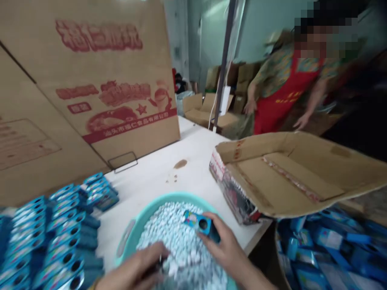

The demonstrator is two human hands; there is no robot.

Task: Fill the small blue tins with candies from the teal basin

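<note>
Through the head view, the only one I'm watching, my right grip (226,245) is closing fingers and thumb around a blue box (197,220), holding it tilted above the near part of a turquoise basin (173,196), its round hole showing. The basin is standing on the white bench (151,167) and holding a heap of small pale pellets (167,235). My left grip (143,264) is curling low over that heap; blur is hiding its fingertips, so I'm unable to tell how far it is opening or what it is holding.

On the left, similar boxes (68,237) are standing in rows, several showing dark round holes. On the right, a shallow open carton (290,177) is sitting partly on the bench, with jumbled blue boxes (328,241) lying below it. Beyond, a co-worker in a red apron (279,98) is standing.

I'm judging the step in hand to be gathering pellets for the held box; the next move is probably calling for keeping its hole facing up and bringing the left fingers over it.
</note>
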